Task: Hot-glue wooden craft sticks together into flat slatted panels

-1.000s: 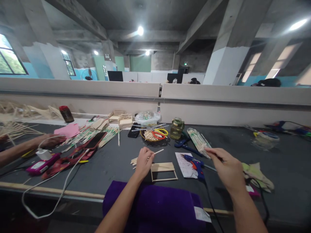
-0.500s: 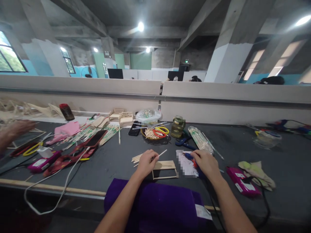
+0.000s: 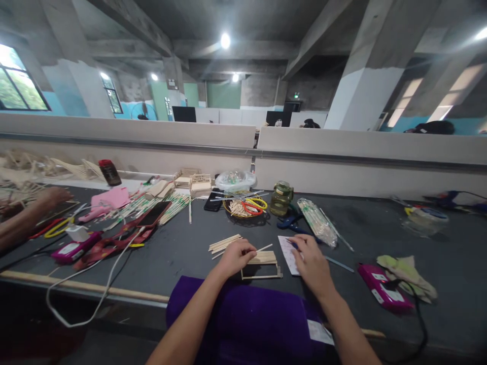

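My left hand (image 3: 238, 258) is closed, pinching a thin wooden stick (image 3: 265, 248) over a small wooden stick frame (image 3: 262, 258). That frame has a slatted top of sticks laid side by side. Loose wooden sticks (image 3: 224, 244) lie just left of the hand. My right hand (image 3: 310, 258) is closed around a blue glue gun (image 3: 292, 244), mostly hidden by the fingers, above a white marked paper (image 3: 287, 255). A clear glue stick (image 3: 340, 264) shows behind that hand.
A basket (image 3: 243, 216) holds short sticks and red and yellow scissors. Nearby are a jar (image 3: 280, 198), blue pliers (image 3: 291, 220) and a bagged stick bundle (image 3: 317, 223). A purple power strip (image 3: 384, 288) sits right. Another person's hand (image 3: 55, 195) works at far left.
My left hand has lowered the stick closer to the frame's top. My right hand has shifted left over the paper and turned, covering more of the glue gun.
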Motion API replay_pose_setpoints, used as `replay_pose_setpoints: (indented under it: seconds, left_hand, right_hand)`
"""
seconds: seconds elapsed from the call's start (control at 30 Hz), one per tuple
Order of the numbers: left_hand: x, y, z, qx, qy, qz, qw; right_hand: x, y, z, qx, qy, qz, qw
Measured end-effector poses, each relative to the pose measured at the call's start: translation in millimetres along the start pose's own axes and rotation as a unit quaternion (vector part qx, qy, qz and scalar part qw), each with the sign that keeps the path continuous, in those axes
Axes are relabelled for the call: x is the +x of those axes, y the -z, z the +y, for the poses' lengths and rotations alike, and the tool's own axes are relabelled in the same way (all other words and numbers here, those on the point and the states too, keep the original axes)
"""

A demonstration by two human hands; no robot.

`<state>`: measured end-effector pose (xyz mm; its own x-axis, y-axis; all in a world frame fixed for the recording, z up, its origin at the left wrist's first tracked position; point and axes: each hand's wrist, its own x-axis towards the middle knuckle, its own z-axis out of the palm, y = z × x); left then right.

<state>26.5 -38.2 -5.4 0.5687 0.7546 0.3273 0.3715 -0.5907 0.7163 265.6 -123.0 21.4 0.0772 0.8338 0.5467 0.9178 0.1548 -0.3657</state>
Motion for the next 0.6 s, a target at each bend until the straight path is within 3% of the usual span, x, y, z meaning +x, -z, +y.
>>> replay_pose_setpoints:
  seconds: [0.13, 0.33, 0.5, 0.6]
  left_hand:
    - [-1, -1, 1, 0.003, -0.007, -0.009, 1.0]
    - [-1, -1, -1, -0.063, -0.001, -0.06, 0.996]
    - [3, 9, -6, -0.091, 0.068, 0.064, 0.991]
    - [2, 13, -10, -0.106, 0.1, 0.074, 0.986]
  right_hand:
    - [-15, -32, -35, 0.067, 0.069, -0.05, 0.994]
    - [-20, -58, -51, 0.003, 0.088, -0.113, 0.99]
    - [-25, -58, -42, -0.055, 0.073, -0.124, 0.988]
    - [-29, -60, -40, -0.065, 0.079, -0.129, 0.986]
